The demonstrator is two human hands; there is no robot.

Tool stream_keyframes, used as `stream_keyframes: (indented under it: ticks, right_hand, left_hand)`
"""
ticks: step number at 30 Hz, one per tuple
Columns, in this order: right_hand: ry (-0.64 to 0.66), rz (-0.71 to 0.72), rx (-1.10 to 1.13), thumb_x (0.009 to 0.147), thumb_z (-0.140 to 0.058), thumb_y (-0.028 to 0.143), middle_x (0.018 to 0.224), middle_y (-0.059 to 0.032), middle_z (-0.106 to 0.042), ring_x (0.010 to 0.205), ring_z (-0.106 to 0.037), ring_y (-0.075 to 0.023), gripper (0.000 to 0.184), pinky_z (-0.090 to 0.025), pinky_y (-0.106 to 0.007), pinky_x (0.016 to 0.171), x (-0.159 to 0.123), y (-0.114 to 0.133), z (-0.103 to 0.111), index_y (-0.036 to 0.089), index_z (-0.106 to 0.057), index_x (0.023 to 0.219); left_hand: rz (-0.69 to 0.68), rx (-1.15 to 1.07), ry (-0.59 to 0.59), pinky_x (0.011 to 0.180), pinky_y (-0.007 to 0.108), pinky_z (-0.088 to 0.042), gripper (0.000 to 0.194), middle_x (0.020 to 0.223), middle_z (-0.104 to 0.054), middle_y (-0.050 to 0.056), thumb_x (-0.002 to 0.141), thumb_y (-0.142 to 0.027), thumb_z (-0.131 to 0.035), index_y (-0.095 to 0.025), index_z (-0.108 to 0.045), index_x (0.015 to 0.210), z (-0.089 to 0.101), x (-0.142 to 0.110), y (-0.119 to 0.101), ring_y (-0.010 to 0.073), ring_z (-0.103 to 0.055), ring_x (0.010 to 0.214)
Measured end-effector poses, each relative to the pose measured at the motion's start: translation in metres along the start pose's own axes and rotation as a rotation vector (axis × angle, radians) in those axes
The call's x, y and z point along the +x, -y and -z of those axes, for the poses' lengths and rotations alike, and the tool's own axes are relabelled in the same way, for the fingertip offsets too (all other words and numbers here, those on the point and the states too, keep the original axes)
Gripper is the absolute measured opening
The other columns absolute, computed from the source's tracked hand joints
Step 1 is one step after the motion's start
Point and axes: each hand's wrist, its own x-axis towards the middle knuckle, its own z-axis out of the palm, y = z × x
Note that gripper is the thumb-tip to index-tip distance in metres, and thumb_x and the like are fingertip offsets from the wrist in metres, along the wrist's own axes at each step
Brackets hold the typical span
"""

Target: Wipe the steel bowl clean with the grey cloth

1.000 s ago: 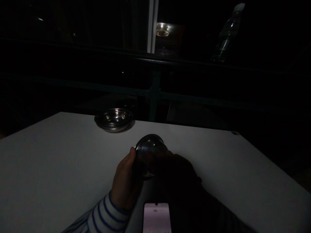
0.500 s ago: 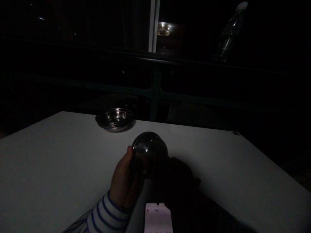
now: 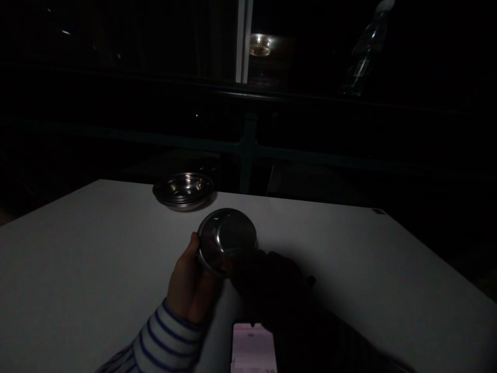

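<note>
A shiny round metal bowl (image 3: 221, 228) is held tilted above the table, what looks like its flat round base turned toward me. My left hand (image 3: 188, 287) grips its left edge, the thumb on the rim and the fingers beneath. At the bowl's lower right, my right hand (image 3: 277, 282) is closed against it, almost black in shadow, so most of its fingers are hidden. A small dark tip (image 3: 311, 281) shows past the right hand; what it belongs to I cannot make out. Farther off, a stack of metal bowls (image 3: 183, 191) rests near the back edge.
The white table (image 3: 97, 269) spans the view. A phone with a lit screen (image 3: 253, 347) lies at the front, below my hands. Beyond the table, a plastic bottle (image 3: 367, 49) stands on a dark ledge (image 3: 248, 96). The surroundings are very dark.
Both hands have shifted slightly left with the bowl. It has turned so that more of its round base faces me. The stacked bowls stay where they were.
</note>
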Motion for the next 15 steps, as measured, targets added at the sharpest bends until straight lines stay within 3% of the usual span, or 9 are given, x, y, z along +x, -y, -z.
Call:
stream_keyframes:
  ticks: [3, 8, 11, 15]
  right_hand:
    - [0.028, 0.014, 0.016, 0.087, -0.042, 0.024, 0.109, -0.0064, -0.059, 0.09, -0.056, -0.0191, 0.034, -0.047, -0.033, 0.065, 0.002, -0.003, -0.008, 0.022, -0.046, 0.121]
    - [0.053, 0.021, 0.001, 0.088, -0.039, 0.025, 0.094, -0.0055, -0.061, 0.076, -0.056, -0.0177, 0.033, -0.042, -0.033, 0.057, 0.003, 0.0, -0.004, 0.021, -0.047, 0.12]
    - [0.016, 0.029, 0.0, 0.089, -0.038, 0.023, 0.103, -0.0052, -0.061, 0.086, -0.055, -0.0174, 0.033, -0.043, -0.032, 0.064, 0.007, -0.006, 0.004, 0.02, -0.046, 0.121]
    - [-0.063, -0.01, -0.026, 0.089, -0.038, 0.018, 0.095, -0.0068, -0.063, 0.072, -0.056, -0.0139, 0.03, -0.041, -0.028, 0.059, 0.009, -0.014, 0.006, 0.016, -0.049, 0.116]
  left_hand:
    - [-0.047, -0.033, -0.018, 0.079, 0.032, -0.052, 0.036, 0.092, -0.071, 0.01, 0.087, -0.023, -0.039, -0.007, -0.054, 0.116, -0.001, 0.001, -0.005, 0.023, -0.064, 0.091]
    - [0.026, -0.062, 0.065, 0.084, 0.035, -0.05, 0.036, 0.097, -0.07, 0.01, 0.087, -0.022, -0.039, -0.011, -0.053, 0.119, 0.001, 0.0, -0.002, 0.0246, -0.061, 0.097]
    - [-0.026, -0.051, 0.066, 0.088, 0.037, -0.048, 0.037, 0.099, -0.069, 0.01, 0.087, -0.022, -0.039, -0.011, -0.052, 0.12, 0.002, 0.001, -0.002, 0.0244, -0.06, 0.1]
    - [-0.086, 0.003, 0.071, 0.088, 0.041, -0.047, 0.039, 0.098, -0.069, 0.013, 0.086, -0.025, -0.04, -0.008, -0.053, 0.119, 0.003, 0.003, -0.003, 0.0265, -0.061, 0.098]
